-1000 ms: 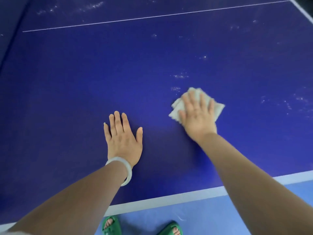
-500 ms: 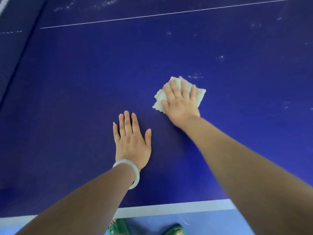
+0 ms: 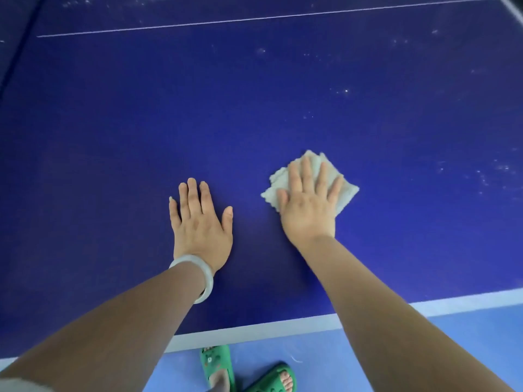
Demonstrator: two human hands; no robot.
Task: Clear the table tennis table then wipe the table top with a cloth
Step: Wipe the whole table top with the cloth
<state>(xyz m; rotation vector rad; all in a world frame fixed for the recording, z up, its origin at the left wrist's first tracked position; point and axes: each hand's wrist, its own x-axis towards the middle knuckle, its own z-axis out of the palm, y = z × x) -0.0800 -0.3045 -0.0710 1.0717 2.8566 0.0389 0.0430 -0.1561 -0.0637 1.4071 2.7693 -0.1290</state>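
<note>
Dark blue table top [image 3: 254, 114] fills most of the view, w/ a thin white line [image 3: 254, 20] across its far part & a broad white edge stripe [image 3: 254, 332] along the near side. L hand [image 3: 199, 222] lies flat on the table, palm down, fingers straight & close together, thumb out to the side, nothing in it; pale bracelet [image 3: 204, 275] on that wrist. R hand [image 3: 308, 207] is near it on the right, not touching it, also flat, fingers straight & a bit spread, pressing down on the cloth [image 3: 348, 192] w/o curling round it. Cloth is off-white, bunched into a rough square, flat on the table under the R palm & fingers, corners showing past the fingertips & at both sides of the hand. White specks [image 3: 345, 91] dot the table to the right & further back. Below the table edge: light blue floor [image 3: 452, 349] & green slippers [image 3: 216, 363], toes showing
</note>
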